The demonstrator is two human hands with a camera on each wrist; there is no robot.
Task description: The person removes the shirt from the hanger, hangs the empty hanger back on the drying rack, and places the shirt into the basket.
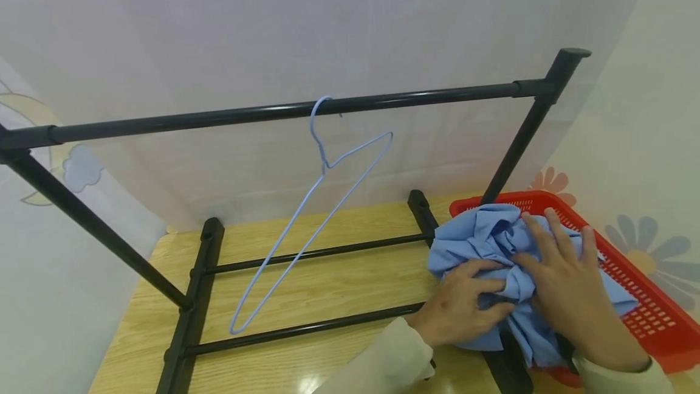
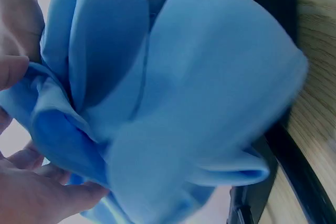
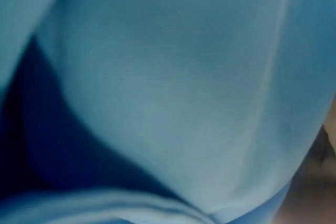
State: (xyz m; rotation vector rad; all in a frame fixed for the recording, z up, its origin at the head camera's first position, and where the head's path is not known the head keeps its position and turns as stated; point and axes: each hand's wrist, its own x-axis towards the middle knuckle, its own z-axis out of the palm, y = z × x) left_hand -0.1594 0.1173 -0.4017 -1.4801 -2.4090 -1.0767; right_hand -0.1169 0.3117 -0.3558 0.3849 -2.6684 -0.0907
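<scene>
A crumpled light-blue garment (image 1: 465,233) lies bunched over the near-left side of the red basket and the rack's right foot. From the left, my left hand (image 1: 462,306) pinches a fold of it between thumb and bent fingers. My right hand (image 1: 571,287) rests on top, its fingers spread over the cloth. Close up in the left wrist view, loose folds of the garment (image 2: 210,72) hang past my left hand (image 2: 44,192), and a seam shows. Blue cloth (image 3: 173,87) fills most of the right wrist view, hiding the fingers there. The garment's full shape is hidden in its folds.
A black rack with a horizontal bar (image 1: 229,118) stands on the wood-grain table (image 1: 328,278). One blue wire hanger (image 1: 279,242) hangs from that bar, left of my hands. The red basket (image 1: 651,309) sits by the right wall, partly behind the rack's right post (image 1: 519,145).
</scene>
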